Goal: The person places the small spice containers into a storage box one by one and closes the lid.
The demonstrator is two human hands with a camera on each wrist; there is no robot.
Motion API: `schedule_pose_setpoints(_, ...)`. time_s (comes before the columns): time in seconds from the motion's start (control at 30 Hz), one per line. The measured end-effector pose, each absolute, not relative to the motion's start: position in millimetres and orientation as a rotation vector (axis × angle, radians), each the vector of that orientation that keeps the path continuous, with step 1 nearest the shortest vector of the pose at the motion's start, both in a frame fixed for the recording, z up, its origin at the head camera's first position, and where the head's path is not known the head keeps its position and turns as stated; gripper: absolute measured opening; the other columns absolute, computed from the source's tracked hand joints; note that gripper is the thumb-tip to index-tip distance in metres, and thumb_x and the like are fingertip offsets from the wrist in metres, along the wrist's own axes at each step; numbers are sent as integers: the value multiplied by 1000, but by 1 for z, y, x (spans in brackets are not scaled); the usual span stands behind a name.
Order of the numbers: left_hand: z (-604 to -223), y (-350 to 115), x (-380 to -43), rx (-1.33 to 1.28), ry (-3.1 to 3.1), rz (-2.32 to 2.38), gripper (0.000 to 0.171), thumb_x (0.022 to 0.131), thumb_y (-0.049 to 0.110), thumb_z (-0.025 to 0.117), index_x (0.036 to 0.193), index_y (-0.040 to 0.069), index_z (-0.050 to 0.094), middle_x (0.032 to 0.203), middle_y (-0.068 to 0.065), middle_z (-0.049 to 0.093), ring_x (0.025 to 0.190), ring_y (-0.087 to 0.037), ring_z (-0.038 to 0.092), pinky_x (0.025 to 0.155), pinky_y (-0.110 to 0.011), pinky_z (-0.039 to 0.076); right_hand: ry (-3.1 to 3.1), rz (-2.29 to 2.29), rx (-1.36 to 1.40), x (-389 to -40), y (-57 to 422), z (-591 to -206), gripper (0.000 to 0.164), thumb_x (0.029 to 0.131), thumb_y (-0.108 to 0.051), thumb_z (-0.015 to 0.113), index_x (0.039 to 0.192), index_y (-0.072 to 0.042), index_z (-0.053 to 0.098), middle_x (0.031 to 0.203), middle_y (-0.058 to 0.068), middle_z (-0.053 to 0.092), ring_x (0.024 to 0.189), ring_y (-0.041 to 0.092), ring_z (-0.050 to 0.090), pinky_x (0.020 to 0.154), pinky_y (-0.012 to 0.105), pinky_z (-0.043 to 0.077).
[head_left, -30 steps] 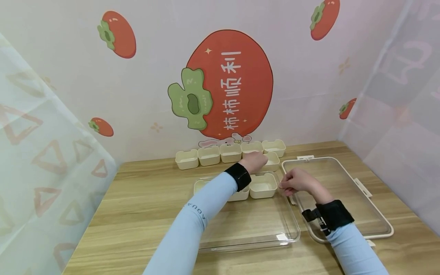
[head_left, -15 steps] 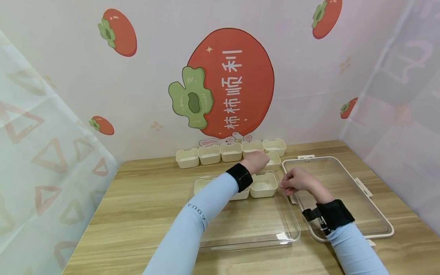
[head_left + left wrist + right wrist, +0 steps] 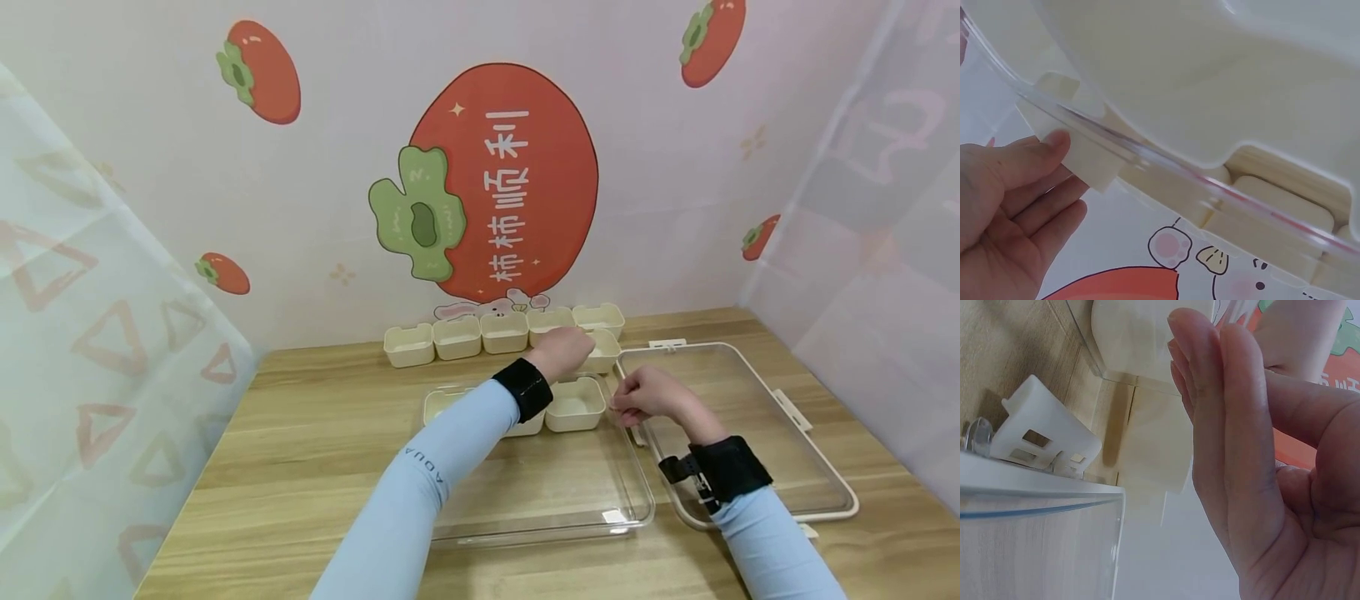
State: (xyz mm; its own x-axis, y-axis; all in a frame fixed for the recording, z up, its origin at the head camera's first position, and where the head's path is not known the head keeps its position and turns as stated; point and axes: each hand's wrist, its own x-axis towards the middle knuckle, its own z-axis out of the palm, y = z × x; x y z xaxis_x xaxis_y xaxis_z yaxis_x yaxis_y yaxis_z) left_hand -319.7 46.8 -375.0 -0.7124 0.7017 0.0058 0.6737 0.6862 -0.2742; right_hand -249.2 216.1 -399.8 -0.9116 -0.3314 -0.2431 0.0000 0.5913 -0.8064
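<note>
In the head view my left hand (image 3: 561, 353) reaches past the far rim of a clear plastic bin (image 3: 547, 483). Its thumb and fingers pinch a small cream box (image 3: 604, 352), which sits just in front of the back row. The left wrist view shows the thumb (image 3: 1057, 145) on that box's side, partly behind the bin's clear rim. My right hand (image 3: 651, 395) pinches the bin's right rim near the far corner. Inside the bin, a cream box (image 3: 574, 407) stands in the far right corner; others beside it are partly hidden by my left forearm.
Several cream boxes (image 3: 457, 338) line the back of the wooden table (image 3: 315, 450) against the printed wall cloth. A clear lid (image 3: 750, 433) with a white frame and clips lies right of the bin, under my right wrist.
My left hand has shifted slightly to the right, and the cream box in its fingers has moved right with it, close to the lid. The right hand stays put at the bin's rim.
</note>
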Motion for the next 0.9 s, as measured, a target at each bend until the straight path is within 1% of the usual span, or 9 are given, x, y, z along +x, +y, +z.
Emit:
schedule_pose_setpoints(0.33, -367, 44, -316, -1134, -2718, 400, 19, 92, 6, 53, 94, 15, 70, 92, 3, 70, 80, -8, 64, 65, -23, 53, 2437, -1272, -274, -249, 217, -401, 17, 88, -5, 61, 86, 11, 65, 66, 5, 67, 59, 9, 64, 60, 28, 56)
schedule_pose_setpoints(0.37, -367, 43, -317, -1145, -2705, 368, 18, 91, 5, 55, 91, 16, 69, 89, 3, 70, 77, -8, 63, 63, -23, 52, 2436, -1275, -262, -249, 217, -402, 16, 88, -5, 61, 86, 11, 65, 66, 4, 67, 59, 9, 64, 60, 27, 56)
schedule_pose_setpoints(0.57, -361, 41, -313, -1130, -2698, 346, 21, 92, 4, 53, 89, 16, 70, 91, 2, 70, 79, -10, 63, 61, -25, 53, 2449, -1261, -260, -249, 217, -401, 15, 87, -4, 60, 85, 10, 65, 66, 4, 67, 60, 10, 65, 60, 28, 56)
schedule_pose_setpoints(0.6, -359, 41, -310, -1111, -2708, 364, 23, 93, 5, 51, 92, 15, 71, 92, 2, 70, 81, -10, 64, 63, -26, 54, 2451, -1259, -262, -249, 216, -401, 15, 87, -4, 60, 85, 10, 65, 66, 4, 67, 60, 10, 65, 60, 28, 56)
schedule_pose_setpoints(0.73, -355, 41, -301, -1067, -2654, 372, 22, 94, 8, 52, 90, 17, 71, 87, 3, 70, 77, -10, 64, 59, -27, 53, 2454, -1254, -272, -249, 216, -402, 15, 87, -4, 61, 86, 10, 65, 68, 6, 68, 60, 11, 65, 60, 28, 57)
schedule_pose_setpoints(0.9, -354, 38, -288, -1058, -2588, 361, 18, 89, 9, 57, 85, 19, 71, 82, 2, 68, 74, -11, 64, 55, -26, 52, 2454, -1259, -272, -248, 216, -401, 15, 88, -5, 60, 86, 10, 65, 68, 6, 68, 61, 11, 66, 61, 29, 57)
